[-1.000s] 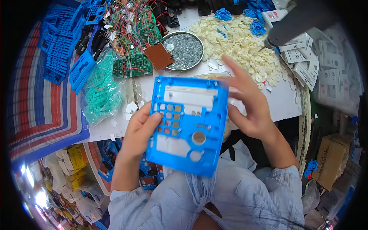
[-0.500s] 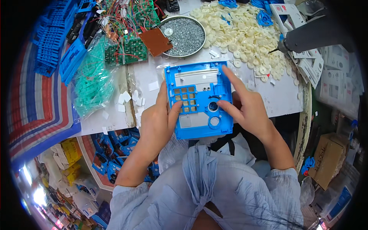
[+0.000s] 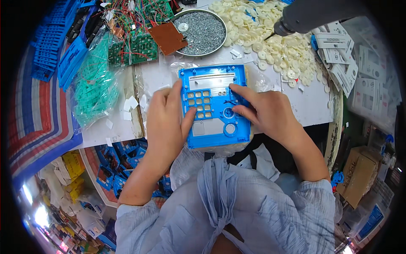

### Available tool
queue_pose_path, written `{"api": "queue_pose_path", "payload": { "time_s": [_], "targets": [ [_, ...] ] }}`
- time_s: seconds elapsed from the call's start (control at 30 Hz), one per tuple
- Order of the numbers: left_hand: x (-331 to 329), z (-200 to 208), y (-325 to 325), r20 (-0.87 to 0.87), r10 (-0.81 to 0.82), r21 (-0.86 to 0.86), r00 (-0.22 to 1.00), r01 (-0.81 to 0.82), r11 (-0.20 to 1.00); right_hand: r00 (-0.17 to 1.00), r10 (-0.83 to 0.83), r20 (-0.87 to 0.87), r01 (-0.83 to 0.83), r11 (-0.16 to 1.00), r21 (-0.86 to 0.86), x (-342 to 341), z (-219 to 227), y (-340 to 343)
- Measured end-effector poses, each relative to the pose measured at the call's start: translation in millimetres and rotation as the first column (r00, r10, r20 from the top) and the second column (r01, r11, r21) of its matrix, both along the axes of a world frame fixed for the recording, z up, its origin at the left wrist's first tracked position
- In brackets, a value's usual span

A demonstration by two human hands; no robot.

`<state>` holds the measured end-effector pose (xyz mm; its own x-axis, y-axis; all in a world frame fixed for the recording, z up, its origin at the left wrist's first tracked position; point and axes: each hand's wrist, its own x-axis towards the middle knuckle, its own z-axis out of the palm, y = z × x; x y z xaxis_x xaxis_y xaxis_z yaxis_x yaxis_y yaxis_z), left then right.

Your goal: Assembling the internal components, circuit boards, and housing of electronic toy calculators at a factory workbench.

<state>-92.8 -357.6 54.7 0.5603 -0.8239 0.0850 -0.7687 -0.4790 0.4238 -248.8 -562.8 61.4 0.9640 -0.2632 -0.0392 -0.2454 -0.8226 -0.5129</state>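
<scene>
A blue plastic housing panel (image 3: 203,142) with a grid of square key openings and two round openings lies inner side up in front of me. A plastic-wrapped pad (image 3: 230,149) shows under its near edge. My left hand (image 3: 165,112) grips the panel's left edge, with the thumb by the key openings. My right hand (image 3: 268,110) is on the right side. Its bent index finger and thumb press on the inner face near the upper round opening; the other fingers are hidden. A thin dark curved piece (image 3: 229,101) sits above that opening.
A round tray of screws (image 3: 203,34) stands beyond the panel, a brown board (image 3: 167,38) on its rim. Cream discs (image 3: 270,51) heap behind it. A dark power screwdriver (image 3: 296,19) hangs over them. Wired green circuit boards (image 3: 139,50) and bagged green parts (image 3: 99,93) lie left.
The panel has come down onto the wrapped pad and shifted slightly left. My right index finger has bent inward from the panel's edge onto its face. The screwdriver appears farther left.
</scene>
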Motion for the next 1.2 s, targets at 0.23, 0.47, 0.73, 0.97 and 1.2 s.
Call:
{"api": "queue_pose_path", "payload": {
  "time_s": [0.23,0.47,0.73,0.97,1.2],
  "targets": [
    [-10.8,6.4,-4.9,-0.01,-0.511,0.077,0.859,0.51,0.856,1.0,0.0,-0.005,0.0,1.0,0.01,-1.6,-2.0,-1.1],
    [-5.8,1.9,-5.3,-0.003,-0.534,0.081,0.846,0.532,0.843,0.958,-0.281,0.067,0.257,0.935,0.246,2.8,-9.2,-50.8],
    [-3.0,-1.1,-4.8,-0.039,-0.534,-0.04,0.845,0.532,0.846,0.939,-0.233,0.252,0.289,0.933,-0.215,12.4,-35.0,-74.1],
    [-3.6,-13.5,6.1,-0.04,-0.517,-0.232,0.855,0.496,0.837,0.892,-0.429,0.142,0.339,0.844,0.415,-9.6,-3.9,-6.7],
    [-6.1,-5.1,-7.1,-0.029,-0.568,-0.094,0.822,0.564,0.82,0.962,-0.14,0.236,0.157,0.986,-0.054,2.9,-15.7,39.3]
  ]
}}
